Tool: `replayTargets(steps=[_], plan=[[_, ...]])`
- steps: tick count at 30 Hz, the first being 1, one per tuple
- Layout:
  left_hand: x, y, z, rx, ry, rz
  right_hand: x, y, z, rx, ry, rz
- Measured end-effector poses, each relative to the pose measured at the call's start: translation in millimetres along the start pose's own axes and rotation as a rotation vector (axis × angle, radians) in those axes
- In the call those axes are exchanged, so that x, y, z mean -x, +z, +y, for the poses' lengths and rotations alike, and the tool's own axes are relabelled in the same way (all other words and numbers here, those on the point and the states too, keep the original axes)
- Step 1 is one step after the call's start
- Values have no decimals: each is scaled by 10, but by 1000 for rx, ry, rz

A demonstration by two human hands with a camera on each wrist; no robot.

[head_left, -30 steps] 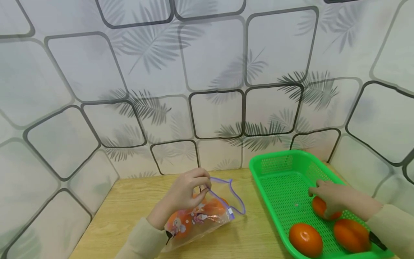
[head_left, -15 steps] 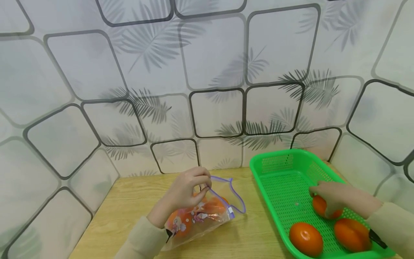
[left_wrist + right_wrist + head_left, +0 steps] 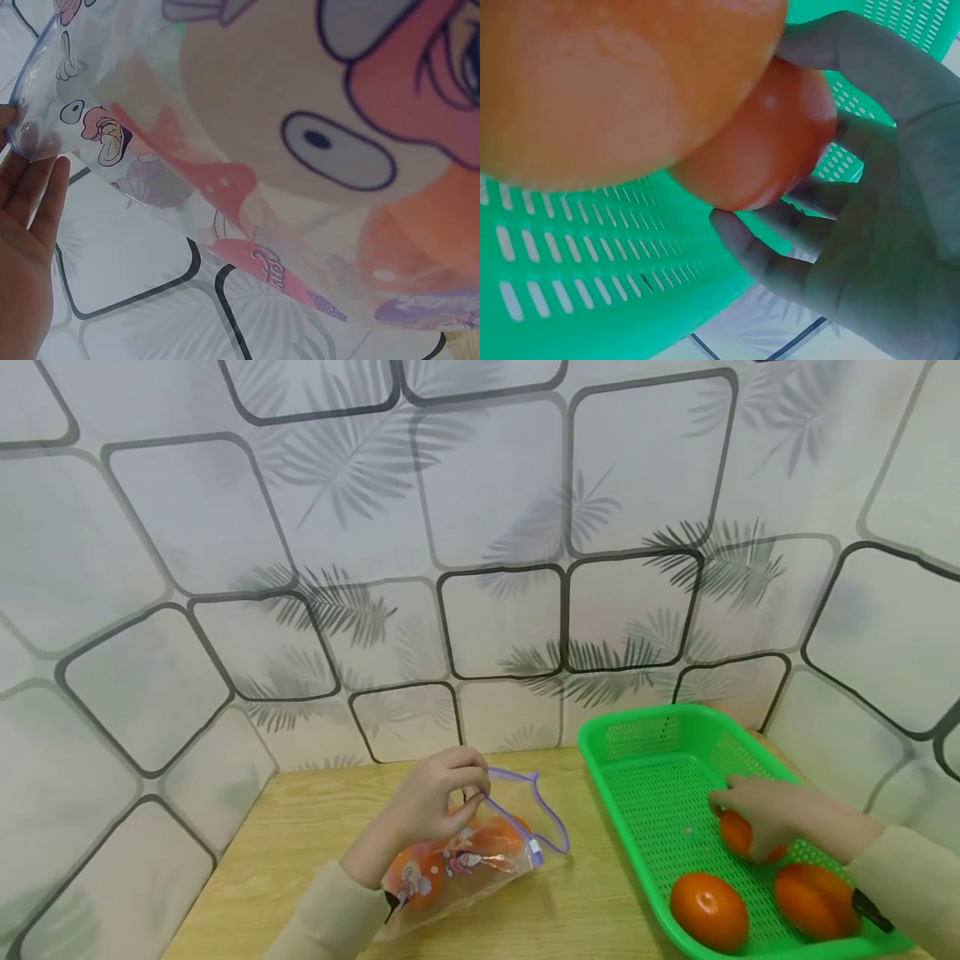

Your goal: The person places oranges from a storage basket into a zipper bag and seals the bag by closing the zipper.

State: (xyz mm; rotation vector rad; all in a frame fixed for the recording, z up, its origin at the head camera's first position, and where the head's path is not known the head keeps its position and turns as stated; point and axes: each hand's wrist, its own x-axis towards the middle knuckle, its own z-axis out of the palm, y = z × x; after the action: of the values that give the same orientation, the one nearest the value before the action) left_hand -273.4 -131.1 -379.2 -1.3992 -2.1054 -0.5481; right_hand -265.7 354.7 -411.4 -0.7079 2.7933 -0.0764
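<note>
A clear zip bag with printed cartoon figures and a purple zip edge lies on the table, its mouth spread apart. Round orange-red items, seemingly tomatoes, show through its film. My left hand pinches the bag's rim near the zip. Over in the green basket, my right hand grips a tomato, its fingers and thumb curled around it. Two other tomatoes lie in the basket's near end: one at the left and one at the right, under the right wrist.
The wooden table meets a patterned wall at the back, with more wall at both sides. The basket's raised rim stands between the bag and the tomatoes. A small pale speck lies on the basket floor.
Hardly anything differs. My right hand and the tomato in it have shifted slightly to the left; the left hand and bag stay in place.
</note>
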Motion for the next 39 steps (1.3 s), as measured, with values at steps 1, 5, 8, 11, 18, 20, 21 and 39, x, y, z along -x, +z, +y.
replayTargets(steps=[1, 5, 8, 11, 18, 20, 21, 39], plan=[[0, 2, -3, -1, 4, 2, 1, -5, -9, 4, -1, 6], [2, 5, -9, -4, 13, 5, 14, -29, -47, 18, -6, 38], [1, -4, 3, -5, 9, 1, 18, -35, -62, 33, -12, 75], [4, -7, 8, -4, 6, -1, 17, -29, -69, 52, -18, 114], [5, -2, 9, -4, -5, -8, 16, -22, -76, 71, -14, 145], [5, -1, 10, -5, -7, -8, 9, -14, -73, 73, -10, 151], [6, 0, 8, -5, -8, -7, 5, -10, -71, 78, -14, 158], [-5, 15, 1, -11, 8, 0, -31, -38, -164, 122, -76, 257]])
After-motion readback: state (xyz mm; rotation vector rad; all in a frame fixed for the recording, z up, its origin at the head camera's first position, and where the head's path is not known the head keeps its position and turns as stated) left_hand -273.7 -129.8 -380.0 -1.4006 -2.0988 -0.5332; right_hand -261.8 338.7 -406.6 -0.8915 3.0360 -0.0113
